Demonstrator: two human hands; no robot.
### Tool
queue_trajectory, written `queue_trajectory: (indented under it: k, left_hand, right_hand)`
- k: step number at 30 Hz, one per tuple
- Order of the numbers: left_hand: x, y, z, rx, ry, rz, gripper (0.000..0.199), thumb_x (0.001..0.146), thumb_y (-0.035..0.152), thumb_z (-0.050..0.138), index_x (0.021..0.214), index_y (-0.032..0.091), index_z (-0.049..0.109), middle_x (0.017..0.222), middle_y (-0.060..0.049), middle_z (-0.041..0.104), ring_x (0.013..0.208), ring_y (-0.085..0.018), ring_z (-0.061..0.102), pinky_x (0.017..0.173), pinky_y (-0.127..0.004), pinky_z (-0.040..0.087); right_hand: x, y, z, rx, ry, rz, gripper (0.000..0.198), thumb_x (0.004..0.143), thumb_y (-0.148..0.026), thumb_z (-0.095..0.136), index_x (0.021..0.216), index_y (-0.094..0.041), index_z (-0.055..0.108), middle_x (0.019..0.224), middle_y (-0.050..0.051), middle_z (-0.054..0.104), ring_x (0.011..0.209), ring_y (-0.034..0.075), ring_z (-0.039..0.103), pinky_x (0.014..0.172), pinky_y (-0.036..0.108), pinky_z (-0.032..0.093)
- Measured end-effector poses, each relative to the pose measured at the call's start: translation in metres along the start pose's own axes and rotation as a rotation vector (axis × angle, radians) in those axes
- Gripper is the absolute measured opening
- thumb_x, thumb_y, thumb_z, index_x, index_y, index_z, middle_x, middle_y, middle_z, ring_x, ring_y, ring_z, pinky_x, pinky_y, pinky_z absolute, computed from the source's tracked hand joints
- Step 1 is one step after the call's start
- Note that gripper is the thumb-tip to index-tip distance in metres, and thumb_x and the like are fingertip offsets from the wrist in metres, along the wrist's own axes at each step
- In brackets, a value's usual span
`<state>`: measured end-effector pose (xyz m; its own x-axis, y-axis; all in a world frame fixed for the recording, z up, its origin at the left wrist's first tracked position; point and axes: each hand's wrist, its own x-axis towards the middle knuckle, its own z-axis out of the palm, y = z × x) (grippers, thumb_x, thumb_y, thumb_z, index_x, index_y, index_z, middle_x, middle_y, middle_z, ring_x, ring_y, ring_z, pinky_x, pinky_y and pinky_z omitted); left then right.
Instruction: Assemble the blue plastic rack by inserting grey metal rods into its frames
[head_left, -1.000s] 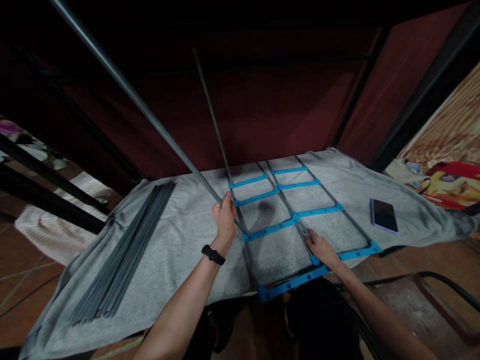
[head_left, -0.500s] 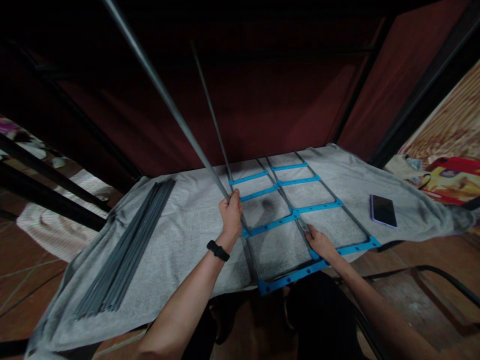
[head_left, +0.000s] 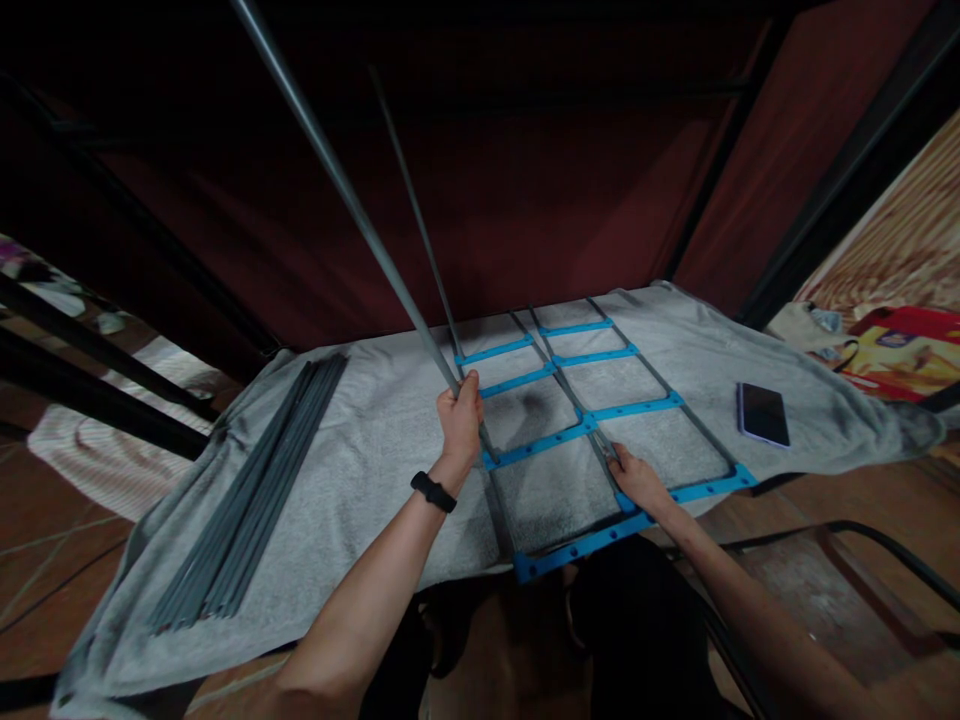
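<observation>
My left hand point(head_left: 459, 418) is closed around a long grey rod point(head_left: 341, 185), which rises steeply toward the upper left. A frame of blue plastic connector strips point(head_left: 634, 409) and thin grey rods lies on a grey cloth point(head_left: 390, 470). One more rod point(head_left: 420, 225) stands tilted upward at the frame's far left corner. Fingers closed, my right hand point(head_left: 639, 480) grips a grey rod in the frame's middle, just above the nearest blue strip point(head_left: 592, 540). Its fingertips are partly hidden. The lower end of the left-hand rod is hard to make out behind that hand.
A bundle of loose grey rods point(head_left: 255, 500) lies on the cloth at left. At right is a phone point(head_left: 763, 413) in a purple case. Dark metal bars point(head_left: 105, 385) flank the cloth, with a dark red panel point(head_left: 525, 220) behind. A colourful bag point(head_left: 904, 350) sits far right.
The view has shifted slightly. Both hands keep their grips, and the rod in my left hand stays raised at nearly the same tilt.
</observation>
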<state>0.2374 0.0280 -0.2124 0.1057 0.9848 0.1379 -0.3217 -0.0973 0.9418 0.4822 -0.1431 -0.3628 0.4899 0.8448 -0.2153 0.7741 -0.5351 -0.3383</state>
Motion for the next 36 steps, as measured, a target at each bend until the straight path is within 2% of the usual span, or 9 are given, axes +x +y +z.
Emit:
queue_trajectory:
  k: [17, 23, 31, 36]
  left_hand:
    - [-0.002, -0.003, 0.0, 0.014, -0.055, 0.011, 0.05, 0.079, 0.048, 0.065, 0.053, 0.021, 0.031, 0.045, 0.008, 0.027, 0.038, -0.005, 0.022, 0.038, -0.022, 0.016]
    - [-0.01, -0.008, 0.003, 0.075, -0.167, 0.007, 0.055, 0.079, 0.053, 0.065, 0.05, 0.021, 0.031, 0.044, 0.007, 0.026, 0.039, -0.005, 0.022, 0.039, -0.023, 0.016]
    - [-0.013, -0.016, -0.014, 0.031, -0.27, 0.047, 0.057, 0.083, 0.051, 0.064, 0.047, 0.02, 0.033, 0.044, 0.006, 0.028, 0.039, -0.005, 0.025, 0.041, -0.023, 0.019]
    - [-0.015, -0.017, -0.016, 0.026, -0.34, 0.027, 0.058, 0.083, 0.052, 0.064, 0.049, 0.02, 0.032, 0.045, 0.007, 0.027, 0.039, -0.005, 0.025, 0.041, -0.024, 0.017]
  right_hand:
    - [0.004, 0.003, 0.006, 0.016, 0.02, 0.011, 0.046, 0.1, -0.029, 0.036, 0.142, -0.012, 0.044, 0.107, 0.017, 0.073, 0.105, 0.028, 0.069, 0.087, 0.034, 0.048]
    - [0.004, 0.003, 0.006, -0.008, 0.008, 0.018, 0.046, 0.101, -0.032, 0.035, 0.142, -0.013, 0.044, 0.106, 0.017, 0.073, 0.103, 0.028, 0.07, 0.086, 0.034, 0.049]
    - [0.004, -0.002, 0.005, -0.06, -0.02, 0.052, 0.05, 0.102, -0.033, 0.031, 0.146, -0.01, 0.038, 0.105, 0.021, 0.072, 0.104, 0.03, 0.069, 0.087, 0.036, 0.048]
    - [0.001, -0.005, 0.002, -0.06, -0.031, 0.06, 0.05, 0.102, -0.033, 0.031, 0.146, -0.01, 0.038, 0.106, 0.021, 0.072, 0.105, 0.03, 0.069, 0.087, 0.036, 0.048]
